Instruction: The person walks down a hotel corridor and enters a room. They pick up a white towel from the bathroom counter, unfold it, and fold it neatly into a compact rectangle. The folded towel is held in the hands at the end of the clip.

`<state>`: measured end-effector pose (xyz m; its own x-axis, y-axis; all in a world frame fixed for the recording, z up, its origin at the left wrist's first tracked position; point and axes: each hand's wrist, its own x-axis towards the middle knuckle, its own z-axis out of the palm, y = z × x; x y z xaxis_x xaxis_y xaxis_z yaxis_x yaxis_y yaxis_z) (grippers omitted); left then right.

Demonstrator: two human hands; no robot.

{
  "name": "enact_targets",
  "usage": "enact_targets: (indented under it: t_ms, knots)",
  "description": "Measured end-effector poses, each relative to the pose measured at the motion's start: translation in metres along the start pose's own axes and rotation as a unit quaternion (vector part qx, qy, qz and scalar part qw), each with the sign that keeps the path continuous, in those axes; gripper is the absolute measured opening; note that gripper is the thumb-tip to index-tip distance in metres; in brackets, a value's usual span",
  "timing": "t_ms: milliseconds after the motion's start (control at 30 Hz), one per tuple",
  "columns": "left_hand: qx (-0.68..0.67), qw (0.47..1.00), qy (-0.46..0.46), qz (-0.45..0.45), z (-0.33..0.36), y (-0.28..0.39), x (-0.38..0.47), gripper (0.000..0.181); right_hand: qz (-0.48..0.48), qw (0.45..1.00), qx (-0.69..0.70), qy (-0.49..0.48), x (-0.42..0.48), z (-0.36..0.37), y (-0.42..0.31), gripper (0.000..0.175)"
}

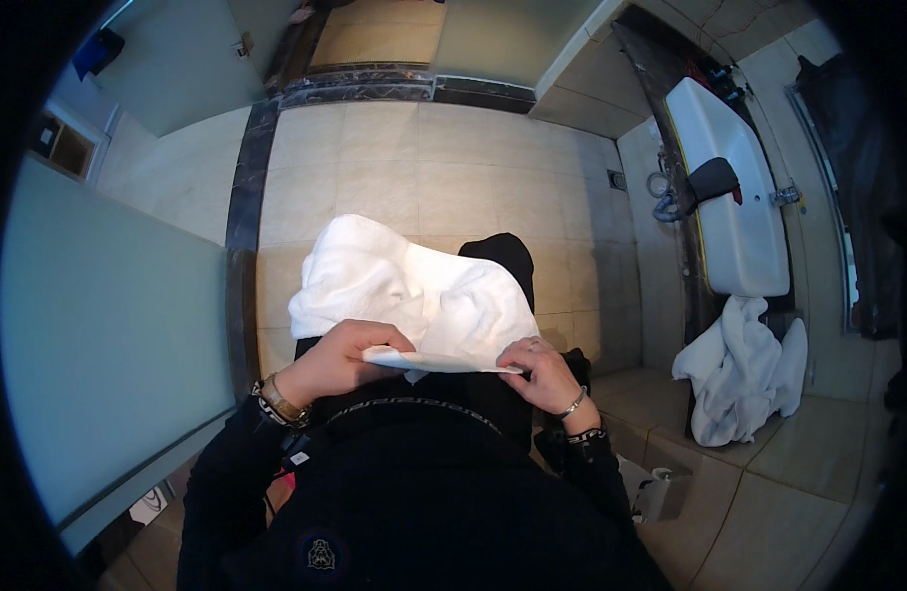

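Note:
A white towel [416, 288] lies draped over my lap, rumpled across its middle. Along its near edge, my left hand [339, 362] grips one end, with the thumb on top and the fingers partly hidden. My right hand [538, 371] pinches the other end of that edge between thumb and fingers. The edge stretches fairly straight between the two hands, close to my waist. One dark-clothed knee [501, 255] shows past the towel's far right side.
To the right, a white washbasin [749, 221] with a metal faucet [786, 195] sits on a dark counter. A black object [712, 181] overlaps its front rim. More white towels [734, 377] hang beside it. A frosted glass panel [113, 325] stands at left; tiled floor [453, 177] lies ahead.

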<state>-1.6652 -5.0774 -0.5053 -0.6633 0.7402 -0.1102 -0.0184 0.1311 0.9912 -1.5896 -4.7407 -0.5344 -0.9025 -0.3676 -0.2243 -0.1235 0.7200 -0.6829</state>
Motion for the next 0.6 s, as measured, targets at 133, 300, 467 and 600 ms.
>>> enact_targets:
  t_ms: [133, 300, 467, 600]
  knots:
    - [-0.085, 0.994, 0.044, -0.050, -0.006, 0.009, -0.022, 0.011, -0.034, 0.997, 0.048, 0.043, 0.008, 0.011, 0.009, 0.034]
    - [-0.190, 0.978, 0.086, -0.031, -0.010, 0.021, -0.036, 0.014, -0.035, 0.996, 0.043, 0.066, 0.030, 0.021, 0.001, 0.043]
    - [-0.231, 0.964, 0.128, -0.015, -0.010, 0.032, -0.038, 0.015, -0.084, 0.992, 0.074, 0.061, 0.055, 0.025, -0.011, 0.031]
    - [-0.204, 0.951, 0.230, -0.002, -0.013, 0.034, -0.037, 0.017, -0.005, 0.970, 0.226, 0.092, 0.054, 0.011, -0.019, 0.027]
